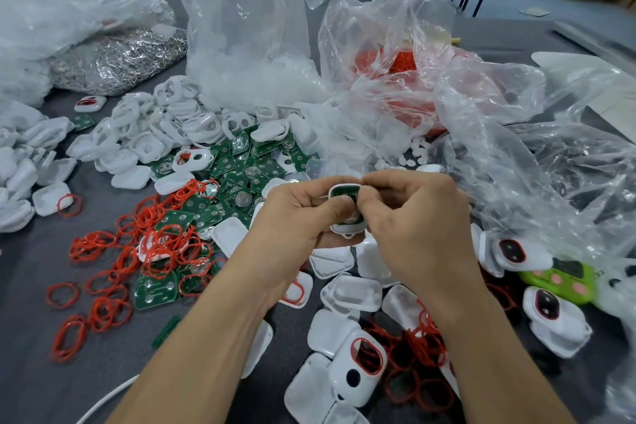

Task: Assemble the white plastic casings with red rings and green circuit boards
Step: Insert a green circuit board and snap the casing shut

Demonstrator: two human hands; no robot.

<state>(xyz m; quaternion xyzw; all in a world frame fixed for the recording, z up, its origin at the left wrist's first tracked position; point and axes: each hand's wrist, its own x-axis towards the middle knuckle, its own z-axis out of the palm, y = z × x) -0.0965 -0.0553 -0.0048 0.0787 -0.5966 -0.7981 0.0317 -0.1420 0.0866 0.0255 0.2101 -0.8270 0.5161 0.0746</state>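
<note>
Standing by the grey table (pixel 31 289), I saw the person's two hands brought together over the clutter. The left hand (pixel 296 213) was curled around a white casing (pixel 347 229), cradling it from the side and beneath, its thumb laid across the open face. The right hand (pixel 413 217) met it from the opposite side, fingers bent over the casing's far edge and pinching it. A green circuit board (pixel 345 190) sat inside the casing, between the two thumbs; whether it was fully seated I could not tell.

Out beyond the left hand's knuckles lay a heap of loose boards (pixel 237 179), and further to that side a tangle of red rings (pixel 151 244) spread across the table. Beneath both wrists were empty white shells (pixel 347 293), and nearer the person, under the right forearm, a finished casing (pixel 361 365) with a red ring set round its opening. Past the fingertips stood a tall clear bag (pixel 247 28), and beside it a crumpled bag of rings (pixel 395 62). Off to the right hand's outer side lay a lime-green gadget (pixel 557 281).
</note>
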